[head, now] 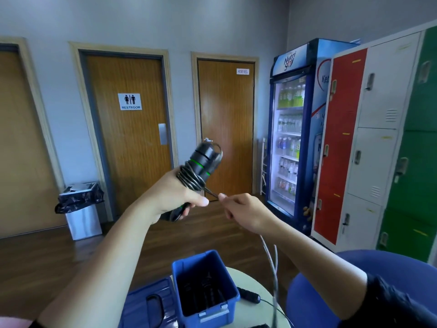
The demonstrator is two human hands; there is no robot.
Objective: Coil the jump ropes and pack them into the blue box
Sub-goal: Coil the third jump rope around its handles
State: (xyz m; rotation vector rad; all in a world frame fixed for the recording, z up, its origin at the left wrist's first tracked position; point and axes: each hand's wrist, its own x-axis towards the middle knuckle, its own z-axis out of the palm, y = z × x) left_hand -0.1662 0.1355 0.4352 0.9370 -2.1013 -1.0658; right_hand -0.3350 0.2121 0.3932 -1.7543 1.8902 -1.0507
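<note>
My left hand (173,197) is raised at chest height, gripping the two black jump rope handles (201,164) with green rings, held together and pointing up and right. Thin dark cord (191,179) is wound several times around them. My right hand (243,210) pinches the cord just right of the handles, and the loose grey cord (272,263) hangs down from it toward the table. Below stands the open blue box (224,306) with dark ropes inside. Another black handle (249,295) lies on the table right of the box.
The blue lid (146,304) lies left of the box on a small round white table (248,308). A blue chair (390,263) is at lower right. Lockers (378,138), a drinks fridge (290,129), wooden doors and a lined bin (81,209) stand beyond.
</note>
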